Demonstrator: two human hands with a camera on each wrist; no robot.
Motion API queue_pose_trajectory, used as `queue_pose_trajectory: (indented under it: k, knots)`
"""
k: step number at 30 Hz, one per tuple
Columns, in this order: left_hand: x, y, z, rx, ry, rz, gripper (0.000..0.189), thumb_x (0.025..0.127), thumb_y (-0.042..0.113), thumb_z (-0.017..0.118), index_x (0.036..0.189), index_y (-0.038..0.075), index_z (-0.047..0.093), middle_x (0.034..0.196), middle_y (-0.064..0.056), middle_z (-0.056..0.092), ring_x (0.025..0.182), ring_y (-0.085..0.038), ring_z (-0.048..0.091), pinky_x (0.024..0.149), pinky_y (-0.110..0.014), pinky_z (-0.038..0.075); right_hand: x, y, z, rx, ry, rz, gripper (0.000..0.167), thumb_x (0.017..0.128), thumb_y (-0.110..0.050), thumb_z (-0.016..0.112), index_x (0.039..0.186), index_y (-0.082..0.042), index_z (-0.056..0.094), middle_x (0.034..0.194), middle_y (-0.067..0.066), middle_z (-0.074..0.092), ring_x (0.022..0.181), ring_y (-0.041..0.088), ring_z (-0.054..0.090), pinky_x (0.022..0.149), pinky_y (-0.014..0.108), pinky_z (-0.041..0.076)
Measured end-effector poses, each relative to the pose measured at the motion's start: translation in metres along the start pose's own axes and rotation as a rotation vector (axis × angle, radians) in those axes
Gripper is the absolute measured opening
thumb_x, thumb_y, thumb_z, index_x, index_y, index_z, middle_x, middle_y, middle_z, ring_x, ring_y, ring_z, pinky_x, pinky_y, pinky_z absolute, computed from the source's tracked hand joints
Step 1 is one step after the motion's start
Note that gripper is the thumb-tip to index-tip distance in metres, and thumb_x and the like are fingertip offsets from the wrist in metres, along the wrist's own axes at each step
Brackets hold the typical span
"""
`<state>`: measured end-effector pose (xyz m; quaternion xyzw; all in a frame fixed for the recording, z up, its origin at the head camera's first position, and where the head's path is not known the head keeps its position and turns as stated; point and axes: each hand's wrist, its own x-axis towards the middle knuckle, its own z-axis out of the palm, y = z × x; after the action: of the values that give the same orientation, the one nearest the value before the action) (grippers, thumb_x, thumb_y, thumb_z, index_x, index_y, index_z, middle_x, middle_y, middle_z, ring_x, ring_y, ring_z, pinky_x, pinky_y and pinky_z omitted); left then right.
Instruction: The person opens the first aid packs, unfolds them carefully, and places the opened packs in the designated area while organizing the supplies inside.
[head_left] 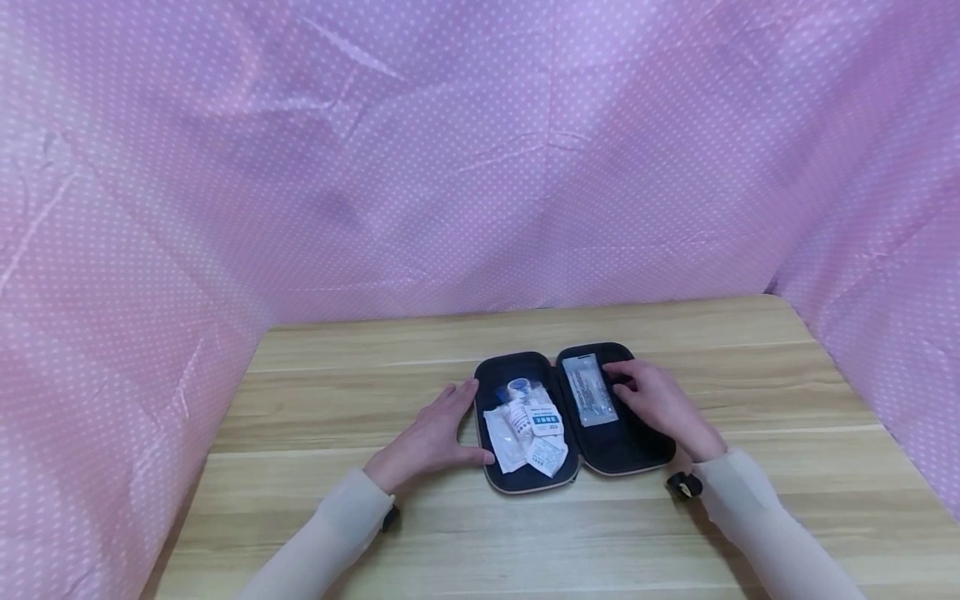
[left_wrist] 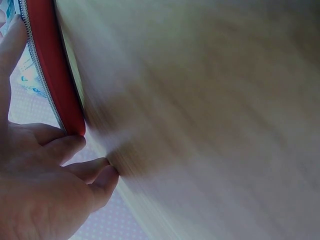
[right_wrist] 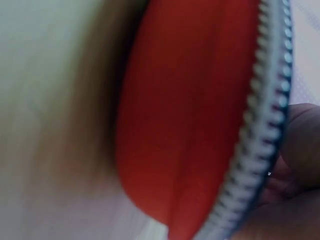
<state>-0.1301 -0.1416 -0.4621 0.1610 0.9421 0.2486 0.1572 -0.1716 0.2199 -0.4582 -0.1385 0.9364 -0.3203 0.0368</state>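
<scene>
A zip case (head_left: 566,479) lies unfolded on the table, black inside, with a red outer wall (left_wrist: 47,60) and a zipper rim. My left hand (head_left: 431,433) holds its left end, thumb over the near rim and fingers against the outer wall. Its left half bears a white tape roll (head_left: 519,387), an alcohol pad sachet (head_left: 545,420) and several white packets (head_left: 506,442). A clear, printed flat packet (head_left: 589,390) lies in the right half. My right hand (head_left: 663,404) reaches over that half, thumb and forefinger apart, fingertips near the packet's right edge.
The wooden table (head_left: 337,375) carries the case near its middle. Pink dotted cloth (head_left: 450,167) hangs behind and at both sides. A dark wrist device (head_left: 684,485) sits under the right sleeve, beside the case's near right corner.
</scene>
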Motion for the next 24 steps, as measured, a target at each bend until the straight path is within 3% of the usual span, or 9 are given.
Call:
queue_pose_trajectory:
  k: [7, 14, 19, 24]
  knots:
    - [0.000, -0.001, 0.000, -0.004, 0.000, 0.000, 0.118, 0.077, 0.059, 0.086, 0.166, 0.011, 0.024, 0.169, -0.010, 0.027, 0.156, -0.037, 0.019, 0.120, -0.063, 0.026, -0.006, -0.002, -0.001, -0.012, 0.068, -0.012, 0.033, 0.100, -0.007, 0.065, 0.131, 0.004, 0.067, 0.123, 0.026, 0.067, 0.092, 0.031, 0.065, 0.082, 0.052, 0.054]
    - [0.001, -0.001, -0.001, 0.004, 0.005, 0.004, 0.118, 0.077, 0.059, 0.086, 0.165, 0.011, 0.024, 0.170, -0.009, 0.027, 0.156, -0.037, 0.020, 0.120, -0.063, 0.026, -0.016, -0.018, 0.007, 0.029, 0.161, -0.111, 0.031, 0.100, -0.012, 0.069, 0.128, 0.001, 0.070, 0.122, 0.021, 0.070, 0.106, 0.035, 0.068, 0.093, 0.057, 0.054]
    - [0.001, 0.000, -0.001, -0.001, 0.001, -0.003, 0.118, 0.077, 0.059, 0.086, 0.165, 0.011, 0.025, 0.170, -0.009, 0.026, 0.156, -0.037, 0.019, 0.120, -0.063, 0.026, -0.022, -0.032, 0.017, 0.068, 0.152, -0.154, 0.031, 0.098, -0.016, 0.073, 0.126, -0.004, 0.072, 0.123, 0.016, 0.071, 0.110, 0.034, 0.068, 0.095, 0.056, 0.055]
    - [0.000, 0.000, 0.000, -0.010, 0.000, 0.001, 0.118, 0.077, 0.058, 0.086, 0.166, 0.011, 0.024, 0.170, -0.008, 0.026, 0.156, -0.038, 0.019, 0.120, -0.063, 0.025, -0.024, -0.045, 0.027, 0.116, 0.084, -0.191, 0.033, 0.096, -0.019, 0.076, 0.127, -0.007, 0.072, 0.127, 0.012, 0.071, 0.116, 0.030, 0.067, 0.095, 0.052, 0.056]
